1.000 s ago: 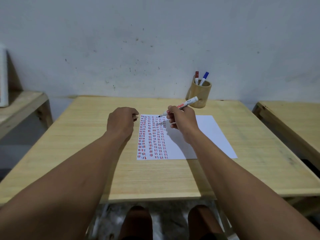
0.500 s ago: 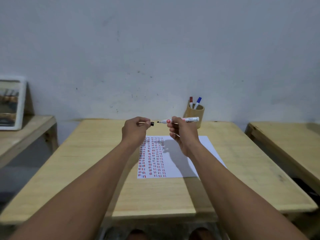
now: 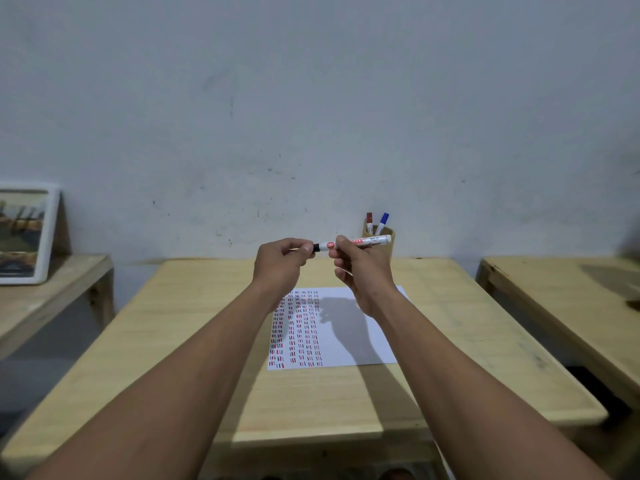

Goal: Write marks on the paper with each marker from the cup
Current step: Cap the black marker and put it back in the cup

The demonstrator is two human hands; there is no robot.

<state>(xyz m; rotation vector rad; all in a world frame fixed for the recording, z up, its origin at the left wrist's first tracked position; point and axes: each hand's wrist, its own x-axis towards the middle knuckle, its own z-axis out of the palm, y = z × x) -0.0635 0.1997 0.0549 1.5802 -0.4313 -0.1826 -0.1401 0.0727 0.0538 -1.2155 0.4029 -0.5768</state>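
Note:
I hold a white marker (image 3: 367, 242) level in the air above the table, my right hand (image 3: 362, 268) gripping its barrel. My left hand (image 3: 282, 263) pinches the black cap (image 3: 316, 247), which sits on the marker's left end. Below, a white paper (image 3: 349, 341) lies on the wooden table (image 3: 194, 341), its left part filled with columns of short red, blue and black marks. A tan cup (image 3: 387, 242) at the table's back edge holds a red-capped marker (image 3: 369, 221) and a blue-capped marker (image 3: 382, 222).
A grey wall stands right behind the table. A second wooden table (image 3: 568, 306) is at the right. On the left a lower wooden bench (image 3: 45, 299) carries a framed picture (image 3: 24, 233) leaning against the wall.
My right hand lifted the marker off the paper to a level hold. My left hand rose with the cap and brought it onto the marker's tip. The view tilted upward.

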